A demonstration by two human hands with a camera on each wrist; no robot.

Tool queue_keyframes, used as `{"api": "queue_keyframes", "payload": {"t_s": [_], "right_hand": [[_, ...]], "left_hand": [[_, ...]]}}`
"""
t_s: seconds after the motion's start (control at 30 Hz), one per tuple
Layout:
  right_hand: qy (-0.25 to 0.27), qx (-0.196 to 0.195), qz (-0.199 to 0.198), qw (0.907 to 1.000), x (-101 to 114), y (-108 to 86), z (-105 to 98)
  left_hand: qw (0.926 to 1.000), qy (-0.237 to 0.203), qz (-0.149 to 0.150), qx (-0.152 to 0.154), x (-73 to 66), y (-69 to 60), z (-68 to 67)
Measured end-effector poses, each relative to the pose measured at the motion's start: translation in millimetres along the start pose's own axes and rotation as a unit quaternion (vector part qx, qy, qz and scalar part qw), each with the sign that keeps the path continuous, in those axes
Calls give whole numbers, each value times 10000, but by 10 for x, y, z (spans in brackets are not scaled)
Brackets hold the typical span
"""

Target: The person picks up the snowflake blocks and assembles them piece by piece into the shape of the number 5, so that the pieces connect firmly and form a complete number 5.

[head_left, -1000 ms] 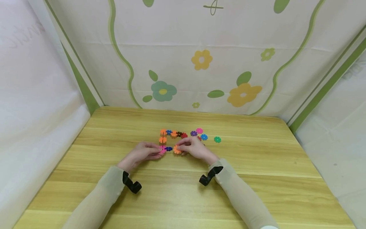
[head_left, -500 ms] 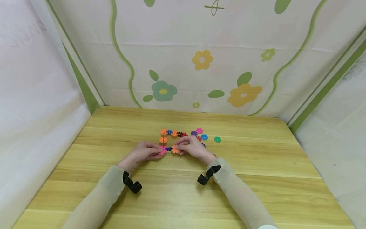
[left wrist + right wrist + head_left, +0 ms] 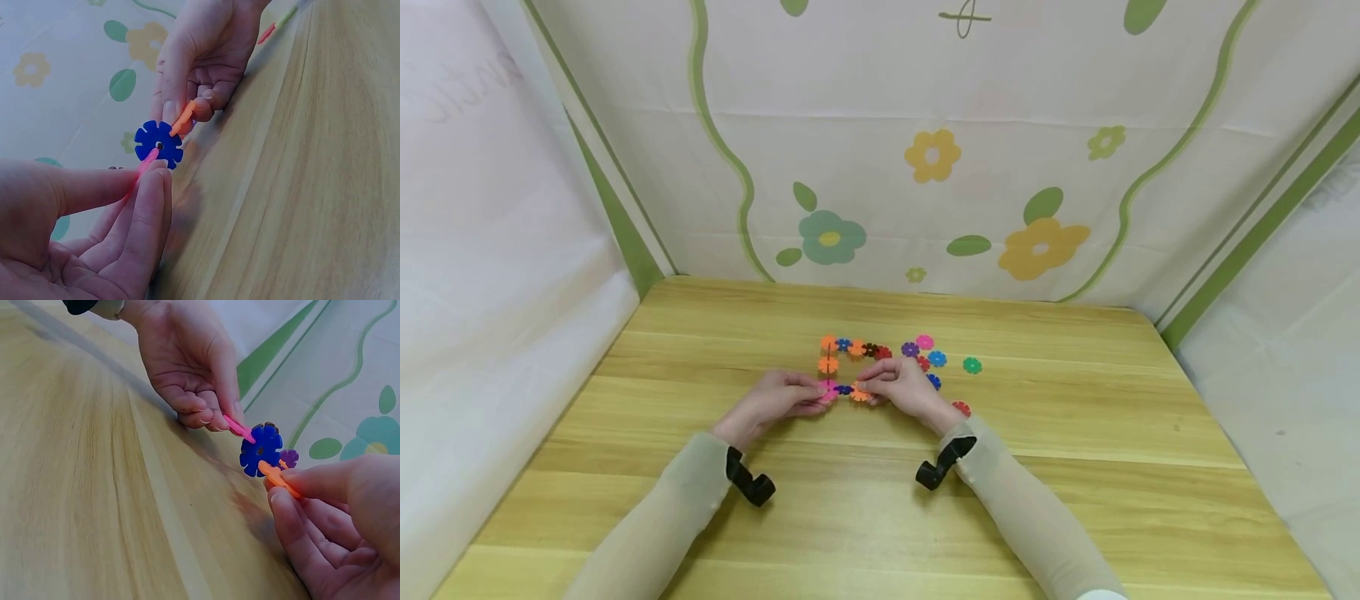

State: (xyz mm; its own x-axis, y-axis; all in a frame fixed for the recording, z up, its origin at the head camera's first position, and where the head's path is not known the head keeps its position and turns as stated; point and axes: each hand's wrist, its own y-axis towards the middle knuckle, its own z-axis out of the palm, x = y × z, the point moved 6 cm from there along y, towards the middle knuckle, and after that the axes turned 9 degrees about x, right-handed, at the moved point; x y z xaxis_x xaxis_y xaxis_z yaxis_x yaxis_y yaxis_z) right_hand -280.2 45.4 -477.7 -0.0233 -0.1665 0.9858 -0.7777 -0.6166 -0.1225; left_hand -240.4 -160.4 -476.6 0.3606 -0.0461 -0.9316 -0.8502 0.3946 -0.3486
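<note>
My left hand (image 3: 778,396) pinches a pink notched snowflake disc (image 3: 236,427) between thumb and fingers. Joined to that disc is a dark blue one (image 3: 150,136), standing crosswise to it. An orange snowflake disc (image 3: 279,480) is pinched by my right hand (image 3: 910,388), its edge meeting a notch of the blue disc. How deeply it sits there I cannot tell. From the pink disc a row runs back through orange discs (image 3: 828,365), then right through blue (image 3: 844,345), orange, dark brown (image 3: 870,350) and red (image 3: 883,353). My right hand hides part of the area beyond.
Several loose discs lie beyond and right of my right hand, among them purple (image 3: 910,349), pink (image 3: 925,342), light blue (image 3: 937,358) and green (image 3: 972,365). A red disc (image 3: 961,408) lies beside my right wrist. Patterned cloth (image 3: 880,167) rises behind the wooden table (image 3: 850,517).
My right hand has moved slightly left with the orange disc, closing the gap to the dark blue disc. The red disc near my right wrist has come into view. My left hand keeps its hold.
</note>
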Motion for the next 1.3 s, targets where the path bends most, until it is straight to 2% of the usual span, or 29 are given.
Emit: {"api": "queue_keyframes", "payload": {"t_s": [0.17,0.33,0.67,0.83,1.1,1.3], "right_hand": [[-3,-86,61,9999,-19,9,3],[-35,-124,34,9999,-8,-1,9],[-15,-196,-19,9998,-24,-7,-3],[271,-257,70,9993,-42,-18,-28],[634,-363,344,9967,-70,-13,-44],[693,-233,394,9965,-31,-43,-31]], "left_hand": [[9999,158,36,9,6,8,2],[9996,240,-75,-98,27,30,5],[9997,193,-109,-82,9,41,21],[9997,208,-72,-93,12,30,17],[10000,-65,21,23,7,9,36],[9999,-104,23,11,8,5,38]]}}
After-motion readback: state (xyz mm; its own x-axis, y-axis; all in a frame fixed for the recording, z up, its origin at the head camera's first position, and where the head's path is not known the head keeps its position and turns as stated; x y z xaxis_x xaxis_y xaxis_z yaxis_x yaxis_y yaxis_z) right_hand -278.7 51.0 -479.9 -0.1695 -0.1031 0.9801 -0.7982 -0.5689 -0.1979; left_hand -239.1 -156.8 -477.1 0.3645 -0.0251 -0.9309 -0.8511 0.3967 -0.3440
